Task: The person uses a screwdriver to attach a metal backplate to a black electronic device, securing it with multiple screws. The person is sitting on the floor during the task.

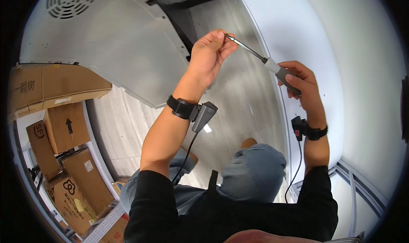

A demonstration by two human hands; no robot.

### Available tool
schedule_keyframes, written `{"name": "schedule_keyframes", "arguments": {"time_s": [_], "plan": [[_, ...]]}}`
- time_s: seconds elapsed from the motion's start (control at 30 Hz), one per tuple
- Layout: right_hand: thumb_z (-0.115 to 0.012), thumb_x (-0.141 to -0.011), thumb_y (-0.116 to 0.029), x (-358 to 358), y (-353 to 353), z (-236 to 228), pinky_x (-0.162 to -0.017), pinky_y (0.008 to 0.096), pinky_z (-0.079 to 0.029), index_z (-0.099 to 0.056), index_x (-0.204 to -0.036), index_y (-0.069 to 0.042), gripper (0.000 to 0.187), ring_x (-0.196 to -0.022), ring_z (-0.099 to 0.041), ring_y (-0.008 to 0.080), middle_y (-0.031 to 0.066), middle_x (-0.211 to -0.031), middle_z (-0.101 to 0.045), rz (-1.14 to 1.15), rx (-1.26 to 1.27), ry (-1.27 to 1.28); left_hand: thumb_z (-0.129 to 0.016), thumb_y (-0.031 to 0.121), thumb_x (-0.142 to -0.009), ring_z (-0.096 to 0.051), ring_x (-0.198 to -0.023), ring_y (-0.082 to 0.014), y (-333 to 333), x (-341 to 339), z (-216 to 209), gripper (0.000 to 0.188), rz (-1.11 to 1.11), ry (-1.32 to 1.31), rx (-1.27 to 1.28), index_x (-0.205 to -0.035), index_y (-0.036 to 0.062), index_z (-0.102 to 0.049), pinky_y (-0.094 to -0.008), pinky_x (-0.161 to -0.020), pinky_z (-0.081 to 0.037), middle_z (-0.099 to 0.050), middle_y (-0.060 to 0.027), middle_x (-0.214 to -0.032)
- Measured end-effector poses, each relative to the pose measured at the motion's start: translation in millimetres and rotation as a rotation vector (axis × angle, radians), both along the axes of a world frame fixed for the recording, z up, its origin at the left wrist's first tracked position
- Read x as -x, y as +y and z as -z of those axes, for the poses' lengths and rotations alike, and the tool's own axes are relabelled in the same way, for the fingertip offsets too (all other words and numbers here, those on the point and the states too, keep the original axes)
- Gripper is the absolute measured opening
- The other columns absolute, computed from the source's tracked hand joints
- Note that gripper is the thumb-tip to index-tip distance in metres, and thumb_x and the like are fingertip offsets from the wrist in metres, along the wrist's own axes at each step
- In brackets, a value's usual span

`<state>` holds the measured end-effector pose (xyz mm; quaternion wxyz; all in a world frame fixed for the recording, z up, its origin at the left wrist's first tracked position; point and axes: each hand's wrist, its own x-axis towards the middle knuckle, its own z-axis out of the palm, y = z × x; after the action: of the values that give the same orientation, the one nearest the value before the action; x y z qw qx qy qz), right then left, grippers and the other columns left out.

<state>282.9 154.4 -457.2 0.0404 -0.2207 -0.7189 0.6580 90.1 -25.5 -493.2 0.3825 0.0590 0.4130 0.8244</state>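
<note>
A screwdriver [250, 51] with a long metal shaft and a grey handle slants across the upper middle of the head view. My right hand [303, 82] is wrapped round its handle. At the other end of the shaft, my left hand [208, 54] pinches thumb and fingers together right at the tip. Something small and dark shows at those fingertips, too small to name. Both hands are raised above the floor, and each wrist wears a black strap with a small cabled device.
A large grey metal panel [123, 42] with round vent slots stands at the upper left. Cardboard boxes [66, 125] fill a shelf on the left. Along the right runs a white ledge [294, 25] beside a pale wall [366, 94]. Grey floor [238, 102] lies below my hands.
</note>
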Motion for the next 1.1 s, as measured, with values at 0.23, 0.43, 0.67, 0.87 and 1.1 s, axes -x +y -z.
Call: {"name": "schedule_keyframes", "arguments": {"time_s": [0.23,0.43,0.67,0.87,1.1], "plan": [[-0.062,-0.079,-0.004,54,-26,-96,-0.055,0.0221,-0.041,-0.055,-0.104,-0.006,0.026,-0.062,-0.049,0.0076,0.0017,-0.079,-0.059,-0.078,-0.258,-0.036,-0.048,0.019,-0.099,-0.066,-0.085,-0.0184,-31,35,-51,0.019,-0.045,0.05,-0.001,-0.101,0.0026,-0.057,-0.0277,-0.079,-0.057,-0.065,-0.01,-0.095],[-0.063,-0.07,0.002,60,-68,-130,-0.066,0.0267,-0.044,-0.053,-0.103,-0.006,0.036,-0.07,-0.053,0.011,0.0034,-0.101,-0.056,-0.081,-0.342,0.149,-0.048,0.022,-0.099,-0.064,-0.075,-0.0133,-55,59,-94,0.02,-0.075,0.158,-0.003,-0.102,0.0054,-0.058,-0.0248,-0.066,-0.054,-0.064,-0.0037,-0.093],[-0.066,-0.073,0.004,73,-140,-116,-0.06,0.0248,-0.045,-0.055,-0.106,-0.003,0.036,-0.07,-0.056,0.0104,0.0061,-0.102,-0.058,0.102,-0.364,0.314,-0.049,0.022,-0.099,-0.06,-0.07,-0.0092,-71,86,-107,0.022,-0.152,0.182,-0.067,-0.104,0.0043,-0.061,-0.0237,-0.063,-0.053,-0.064,-0.0018,-0.088],[-0.068,-0.068,0.004,75,-185,-94,-0.058,0.0255,-0.046,-0.058,-0.098,-0.001,0.032,-0.072,-0.059,0.0143,0.0094,-0.098,-0.056,0.344,-0.615,0.539,-0.054,0.018,-0.096,-0.059,-0.071,-0.0104,-70,85,-116,0.023,-0.131,0.241,-0.103,-0.108,0.0008,-0.061,-0.0241,-0.063,-0.053,-0.066,-0.0057,-0.092],[-0.07,-0.065,0.001,90,-213,-87,-0.061,0.0343,-0.052,-0.059,-0.098,-0.003,0.035,-0.076,-0.062,0.0289,0.0136,-0.099,-0.056,0.399,-0.919,0.645,-0.054,0.015,-0.095,-0.058,-0.069,-0.0125,-64,92,-120,0.021,-0.135,0.17,-0.183,-0.105,-0.0027,-0.061,-0.0256,-0.062,-0.052,-0.065,-0.0097,-0.087]]}}
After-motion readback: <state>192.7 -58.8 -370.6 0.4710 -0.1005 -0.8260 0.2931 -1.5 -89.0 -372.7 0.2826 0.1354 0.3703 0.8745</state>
